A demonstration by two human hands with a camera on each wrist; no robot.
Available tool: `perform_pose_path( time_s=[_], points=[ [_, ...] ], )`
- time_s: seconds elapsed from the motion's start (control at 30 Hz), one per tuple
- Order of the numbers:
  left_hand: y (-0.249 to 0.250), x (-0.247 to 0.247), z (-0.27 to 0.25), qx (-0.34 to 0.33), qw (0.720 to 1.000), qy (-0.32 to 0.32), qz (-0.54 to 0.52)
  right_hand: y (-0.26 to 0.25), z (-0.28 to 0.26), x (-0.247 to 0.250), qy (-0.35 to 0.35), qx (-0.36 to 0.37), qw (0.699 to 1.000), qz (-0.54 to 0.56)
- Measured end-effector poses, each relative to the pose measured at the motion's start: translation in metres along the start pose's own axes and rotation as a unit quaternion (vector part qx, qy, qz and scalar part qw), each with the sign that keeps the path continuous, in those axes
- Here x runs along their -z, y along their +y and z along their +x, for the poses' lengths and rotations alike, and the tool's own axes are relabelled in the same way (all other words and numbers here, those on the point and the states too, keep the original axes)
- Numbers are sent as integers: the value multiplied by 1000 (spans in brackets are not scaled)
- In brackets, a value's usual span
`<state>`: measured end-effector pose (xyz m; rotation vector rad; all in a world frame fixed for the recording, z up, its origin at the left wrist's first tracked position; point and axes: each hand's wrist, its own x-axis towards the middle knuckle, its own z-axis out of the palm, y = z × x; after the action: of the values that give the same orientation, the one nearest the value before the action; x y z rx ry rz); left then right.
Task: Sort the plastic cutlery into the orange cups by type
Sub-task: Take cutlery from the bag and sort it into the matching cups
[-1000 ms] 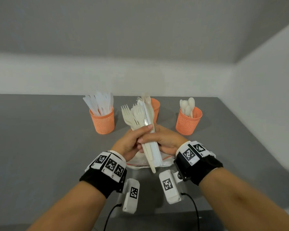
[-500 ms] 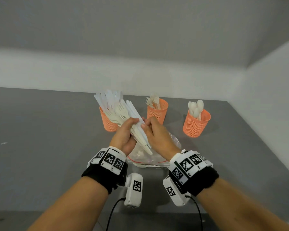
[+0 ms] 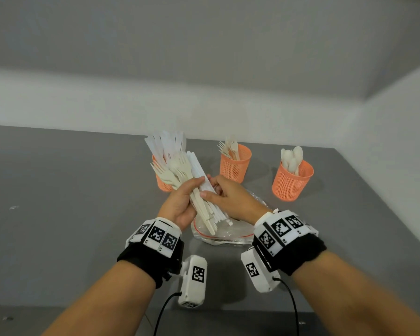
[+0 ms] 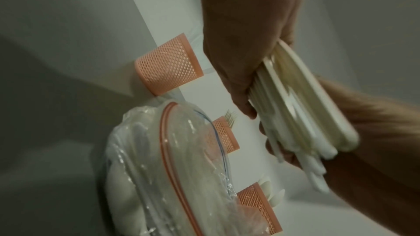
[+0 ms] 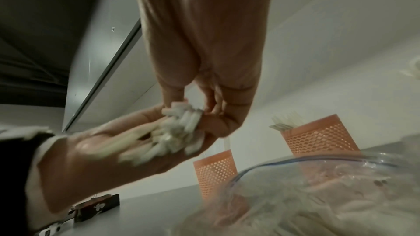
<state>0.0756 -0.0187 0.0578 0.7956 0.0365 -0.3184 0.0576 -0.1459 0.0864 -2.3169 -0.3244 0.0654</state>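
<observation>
My left hand (image 3: 180,202) grips a mixed bundle of cream forks and white knives (image 3: 194,190), held tilted up and to the left above the table. My right hand (image 3: 224,196) pinches the white knives in that bundle from the right side. Three orange mesh cups stand at the back: the left cup (image 3: 161,181) holds white knives and is partly hidden by the bundle, the middle cup (image 3: 234,163) holds forks, the right cup (image 3: 292,180) holds spoons. The handle ends of the bundle (image 4: 302,132) fan out below my left palm in the left wrist view.
A clear zip bag (image 3: 224,232) with a red seal lies on the grey table (image 3: 58,202) under my hands, with more cutlery inside (image 4: 172,177). White walls close off the back and right side. Cables run from both wrist cameras.
The bundle has tilted from upright toward the left cup, and both hands have shifted left with it. My right hand has moved from gripping the handles to pinching the knives.
</observation>
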Motion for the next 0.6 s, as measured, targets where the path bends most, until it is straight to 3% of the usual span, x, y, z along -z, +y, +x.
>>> perform_pose_path(
  time_s=[0.13, 0.3, 0.47, 0.6],
  points=[
    [5, 7, -1, -12, 1000, -7, 18, -5, 0, 1, -28, -35, 999, -7],
    [17, 17, 4, 20, 999, 9, 33, -4, 11, -14, -11, -116, 979, 169],
    [26, 32, 7, 22, 998, 39, 45, -9, 21, -28, -30, -114, 973, 200],
    [35, 45, 12, 18, 998, 39, 47, -12, 33, -32, -10, -137, 926, 351]
  ],
)
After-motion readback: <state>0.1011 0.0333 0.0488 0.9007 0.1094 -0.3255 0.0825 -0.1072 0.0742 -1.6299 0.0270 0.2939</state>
